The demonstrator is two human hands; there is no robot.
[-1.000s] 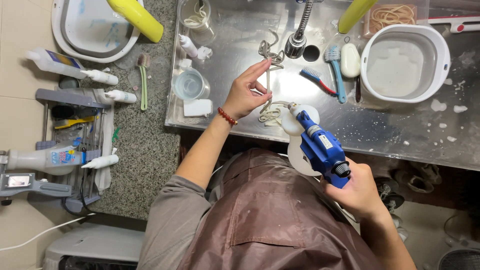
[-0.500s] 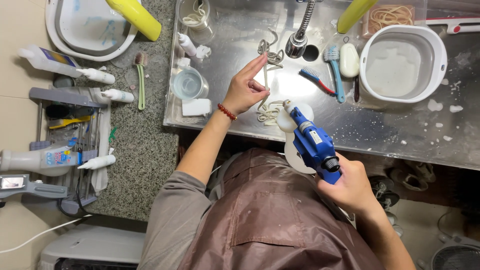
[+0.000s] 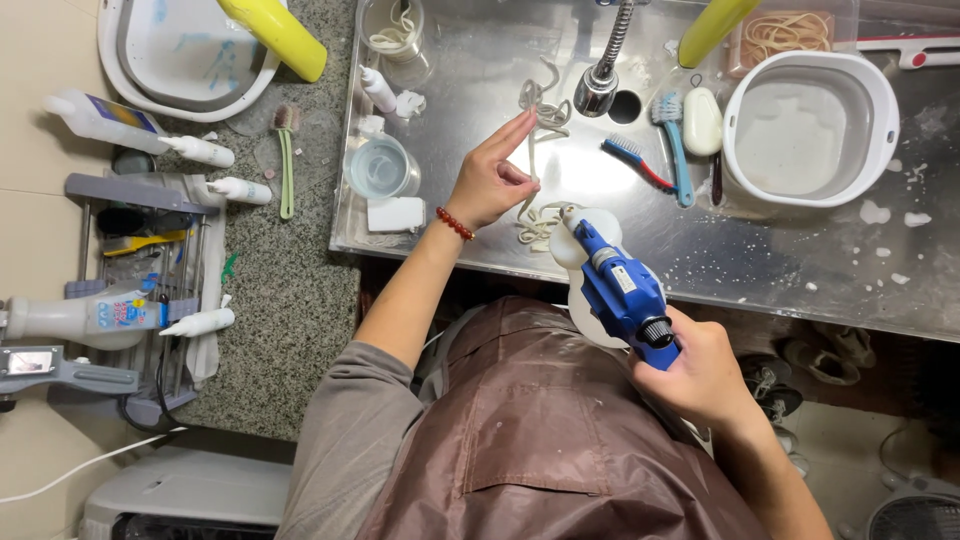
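Note:
My left hand (image 3: 495, 180) is raised over the steel sink (image 3: 780, 255), pinching a cream-coloured lace (image 3: 535, 150) that hangs down in loops to the sink floor. A red bead bracelet circles that wrist. My right hand (image 3: 705, 375) grips a blue electric sprayer (image 3: 620, 290) with a white bottle under it, its nozzle pointed at the lower end of the lace, close to my left hand.
A white basin (image 3: 810, 125) sits at the sink's right, with brushes (image 3: 675, 150) and a faucet (image 3: 605, 75) beside it. A clear cup (image 3: 380, 168) and small white bottle stand at the sink's left. Bottles, a rack (image 3: 130, 280) and another basin (image 3: 180, 55) crowd the granite counter.
My left hand has shifted slightly with the lace. My right hand has kept the sprayer aimed at the lace, drifting a little.

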